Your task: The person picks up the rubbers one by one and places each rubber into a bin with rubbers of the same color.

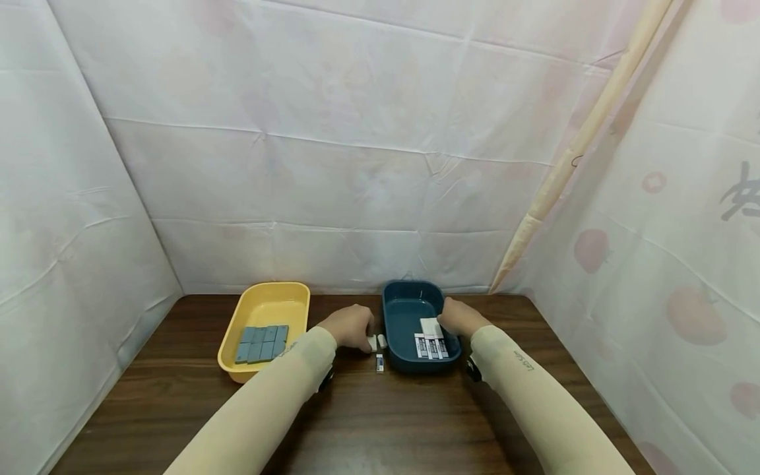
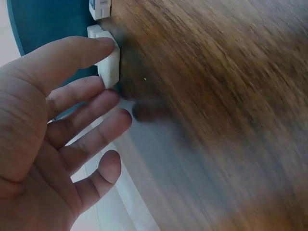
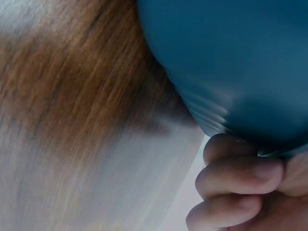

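My left hand (image 1: 351, 327) pinches a small white block (image 1: 372, 343) between thumb and index finger, low over the table; the other fingers are loosely bent in the left wrist view. Another white block (image 1: 382, 341) lies just beside it, by the blue tray's wall. Closer to me is a small block with a blue-and-white label (image 1: 380, 363). My right hand (image 1: 460, 318) reaches over the right rim of the dark blue tray (image 1: 401, 310), fingertips right at white blocks (image 1: 431, 328) inside. Its fingers (image 3: 236, 175) are curled at the rim; thumb and index finger are hidden.
In the blue tray, several blocks with black-and-white printed labels (image 1: 431, 348) lie in a row at the near end. A yellow tray (image 1: 270, 297) on the left holds several grey blocks (image 1: 261, 343). White curtains (image 1: 332, 185) enclose the dark wooden table (image 1: 380, 422).
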Motion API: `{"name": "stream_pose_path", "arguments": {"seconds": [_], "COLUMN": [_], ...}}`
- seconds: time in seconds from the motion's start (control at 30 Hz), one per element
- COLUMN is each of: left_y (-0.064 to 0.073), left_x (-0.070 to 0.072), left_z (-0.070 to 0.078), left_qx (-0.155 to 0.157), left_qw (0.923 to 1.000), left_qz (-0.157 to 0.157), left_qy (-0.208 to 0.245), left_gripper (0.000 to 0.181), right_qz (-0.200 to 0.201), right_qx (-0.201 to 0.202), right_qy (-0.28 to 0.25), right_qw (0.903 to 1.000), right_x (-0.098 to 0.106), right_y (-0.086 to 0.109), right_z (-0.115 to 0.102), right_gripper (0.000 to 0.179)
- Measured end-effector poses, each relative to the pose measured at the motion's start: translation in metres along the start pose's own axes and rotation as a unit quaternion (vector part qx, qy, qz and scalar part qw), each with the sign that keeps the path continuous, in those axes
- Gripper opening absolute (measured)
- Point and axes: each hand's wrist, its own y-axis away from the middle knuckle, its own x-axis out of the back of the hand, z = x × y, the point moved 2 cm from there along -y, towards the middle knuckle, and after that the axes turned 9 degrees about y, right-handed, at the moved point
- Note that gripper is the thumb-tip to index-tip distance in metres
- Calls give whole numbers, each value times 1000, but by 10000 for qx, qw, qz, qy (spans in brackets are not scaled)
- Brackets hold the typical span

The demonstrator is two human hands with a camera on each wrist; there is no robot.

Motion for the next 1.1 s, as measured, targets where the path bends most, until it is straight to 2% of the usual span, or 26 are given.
{"name": "stream_pose_path", "arguments": {"seconds": [0.17,0.37,0.5,0.63,0.67,0.77,0.87,0.9,0.97,1.1], "left_y": [-2,-5,-9,-13,-13,-13,-11,-10,-9,-12], "left_x": [-3,-6,-3,5,8,15,21,22,23,20], "left_z": [2,0,-5,-8,-8,-5,2,5,13,26], "left_qx": [-87,-63,-106,-153,-155,-146,-35,-13,0,-161], "left_qw": [9999,9999,9999,9991,9985,9961,9930,9919,9896,9855], "left_qz": [-15,-78,48,360,475,821,1148,1237,1419,1661], "left_qy": [88,24,64,190,218,288,268,271,233,313], "left_gripper": [26,16,14,9,8,9,14,12,13,13], "right_qz": [17,16,31,-25,-31,-70,-22,-25,6,23], "right_qx": [18,67,56,0,50,34,82,25,47,23], "right_qy": [99,62,127,119,122,92,95,67,73,77], "right_qw": [9999,10000,9999,9999,9999,9999,9999,10000,10000,10000], "right_x": [-1,0,1,3,-2,0,0,6,5,5], "right_y": [0,4,5,4,-7,-7,-6,7,8,10], "right_z": [1,-2,-2,-3,5,4,3,-5,-5,-4], "right_gripper": [69,68,67,67,70,71,70,66,65,64]}}
